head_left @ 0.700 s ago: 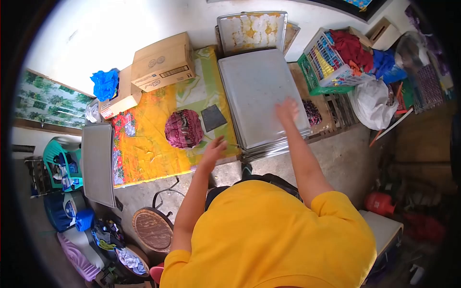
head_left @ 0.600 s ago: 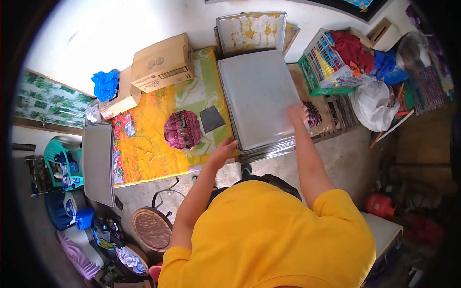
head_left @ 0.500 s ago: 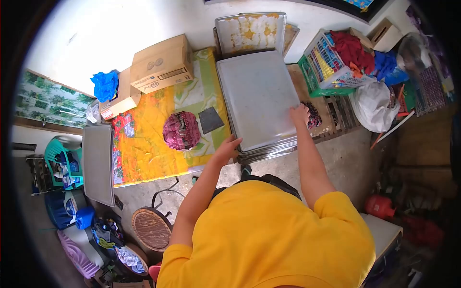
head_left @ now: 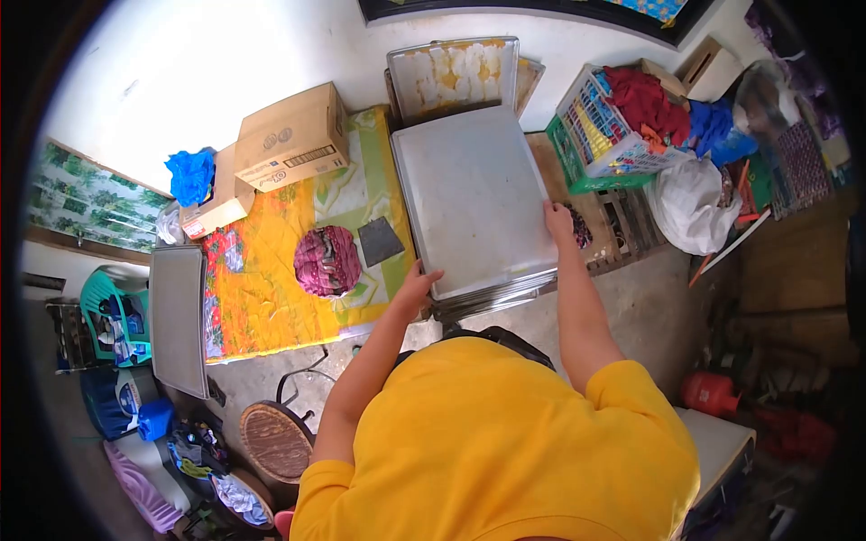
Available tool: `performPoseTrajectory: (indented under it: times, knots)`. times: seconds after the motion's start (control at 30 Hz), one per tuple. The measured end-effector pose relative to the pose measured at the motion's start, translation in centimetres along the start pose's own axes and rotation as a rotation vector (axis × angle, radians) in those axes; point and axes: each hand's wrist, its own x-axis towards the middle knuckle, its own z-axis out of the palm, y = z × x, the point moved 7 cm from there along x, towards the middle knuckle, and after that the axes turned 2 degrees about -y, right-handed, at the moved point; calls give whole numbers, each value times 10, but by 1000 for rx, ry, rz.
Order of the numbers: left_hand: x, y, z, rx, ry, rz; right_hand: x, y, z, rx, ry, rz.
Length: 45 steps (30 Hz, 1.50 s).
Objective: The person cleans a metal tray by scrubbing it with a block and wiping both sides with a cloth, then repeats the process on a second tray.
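Observation:
A tall stack of flat grey metal trays (head_left: 474,194) stands in front of me, its rims layered at the near side. My left hand (head_left: 415,287) is closed at the near left corner, with the thumb on top of the upper tray and the fingers partly hidden beside the rim. At the right edge, my right hand (head_left: 559,222) is closed on the rim of the upper tray. Just left of the stack, a dark square pad (head_left: 381,242) and a round pink patterned cloth bundle (head_left: 327,261) lie on a yellow-covered table (head_left: 262,311).
Stained trays (head_left: 456,81) lean against the wall behind the stack. Cardboard boxes (head_left: 293,135) sit at the back left. To the right are a clothes-filled basket (head_left: 595,117) and a white sack (head_left: 695,207). A round stool (head_left: 275,442) stands near my left arm.
My right hand has gone from lying over the tray's right edge to gripping its rim. My left hand stays at the near left corner. The whole view has shifted slightly.

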Motion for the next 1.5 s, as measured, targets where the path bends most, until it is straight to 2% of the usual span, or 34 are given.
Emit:
performPoseTrajectory:
  times: [0.17,0.23,0.3,0.37,0.47,0.6,0.7,0.8,0.9,1.0,1.1,1.2,1.33,1.47,1.5]
  knots:
    - [-1,-7,-10,-34,45,24,-11,-1,-13,75,72,14]
    - [-18,2,-9,-81,26,48,1,27,3,207,48,-10]
    - [-34,5,-14,-135,87,67,4,47,15,208,-3,-7]
    - [-51,9,-18,-200,163,80,-26,34,13,342,-18,12]
    - [-46,-3,-39,-158,274,257,-67,1,14,540,13,-20]
    - [-71,-2,-87,-181,628,511,-107,-32,49,775,-24,-5]
    - [-103,4,-138,-137,865,667,-164,-77,66,871,-90,58]
    - [-142,6,-187,55,1038,542,-218,-114,91,1026,-208,133]
    - [-184,10,-233,74,1186,638,-265,-150,121,1145,-335,74]
    - [-213,-6,-295,85,1228,592,-299,-158,161,962,-398,-118]
    - [-228,-33,-369,105,1212,546,-350,-171,204,771,-471,-193]
    - [-252,-44,-436,228,1201,461,-420,-194,240,722,-643,-80]
    - [-256,-70,-514,361,1153,359,-492,-212,295,627,-788,-45]
    - [-235,-87,-565,481,1100,284,-521,-211,346,574,-859,74]
    - [-235,-79,-564,478,974,230,-523,-212,355,576,-864,79]
